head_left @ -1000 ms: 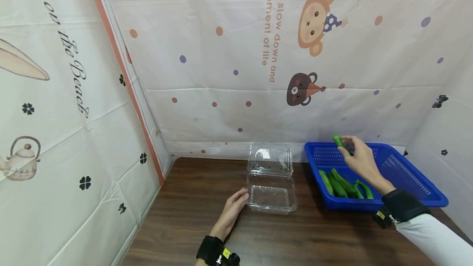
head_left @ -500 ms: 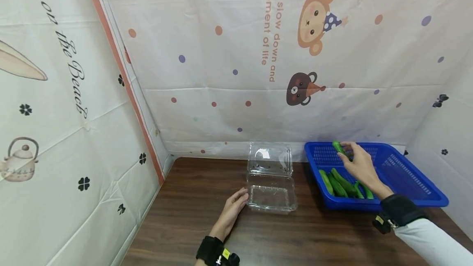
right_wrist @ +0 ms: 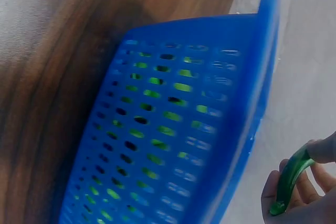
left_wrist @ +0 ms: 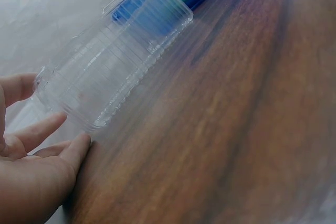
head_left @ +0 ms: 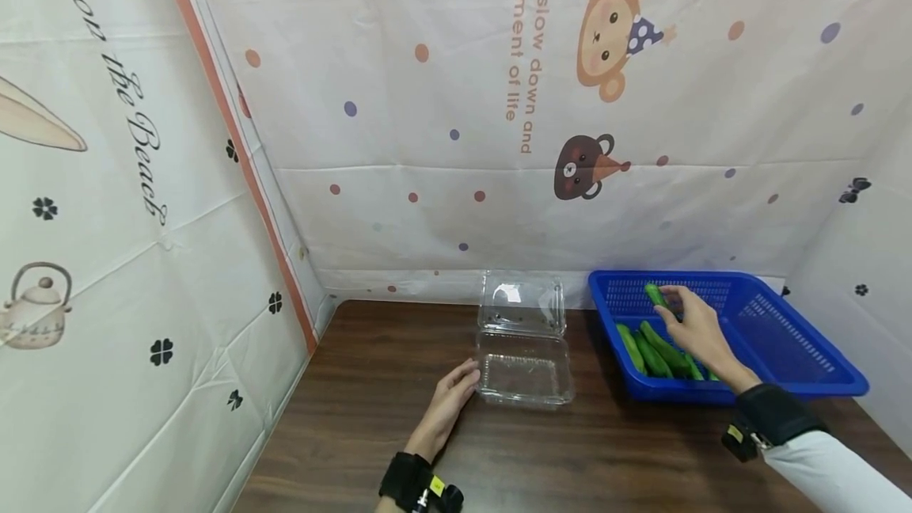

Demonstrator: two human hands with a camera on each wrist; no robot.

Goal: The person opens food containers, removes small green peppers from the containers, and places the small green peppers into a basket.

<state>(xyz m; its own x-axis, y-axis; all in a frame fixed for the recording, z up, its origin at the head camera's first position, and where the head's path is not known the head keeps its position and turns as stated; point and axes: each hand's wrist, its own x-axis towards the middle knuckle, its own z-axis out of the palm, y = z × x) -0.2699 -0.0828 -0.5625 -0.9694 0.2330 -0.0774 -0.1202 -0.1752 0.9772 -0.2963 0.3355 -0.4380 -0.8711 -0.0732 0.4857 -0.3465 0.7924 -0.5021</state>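
Green pod (head_left: 654,294), perhaps okra, pinched in right hand (head_left: 697,329) over blue basket (head_left: 784,343) of more pods (head_left: 659,348); left hand (head_left: 449,400), fingers relaxed and straight, touching clear clamshell box (head_left: 525,366) on wooden table (head_left: 570,457).

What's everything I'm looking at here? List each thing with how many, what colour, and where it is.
clamshell box: one, clear plastic, lid open, mid-table near the back.
basket: one, blue perforated plastic, on the table right of the box.
loose peppers: about four, green, long, lying in the basket's left end.
held pepper: one, green, above the basket, in the right hand.
table: one, dark brown wood grain.
backdrop sheets: white, printed with cartoon animals, dots and lettering, behind and at both sides.
wristbands: two, black, one per wrist.
sleeve: white, right forearm.
left hand: fingers straight, touching the box's left edge.
right hand: pinches the held pepper over the basket.
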